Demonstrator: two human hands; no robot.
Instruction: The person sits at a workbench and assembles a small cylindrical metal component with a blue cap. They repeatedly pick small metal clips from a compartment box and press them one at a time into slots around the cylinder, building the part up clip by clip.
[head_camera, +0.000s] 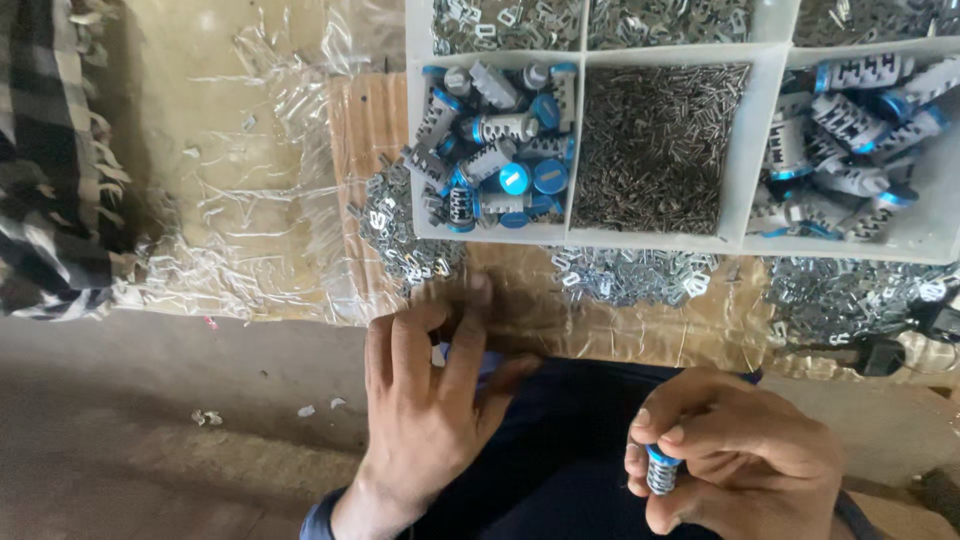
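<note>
Low at the frame's right, your right hand (740, 460) pinches a small grey cylinder with a blue cap (660, 472), its long axis upright. Your left hand (430, 400) reaches with loosely spread fingers toward the loose metal clips (405, 240) just ahead, nearer them.

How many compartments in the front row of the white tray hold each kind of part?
Compartments of blue-capped grey cylinders: 2
Compartments of small metal pins: 1
Total in the front row of the white tray: 3
</note>
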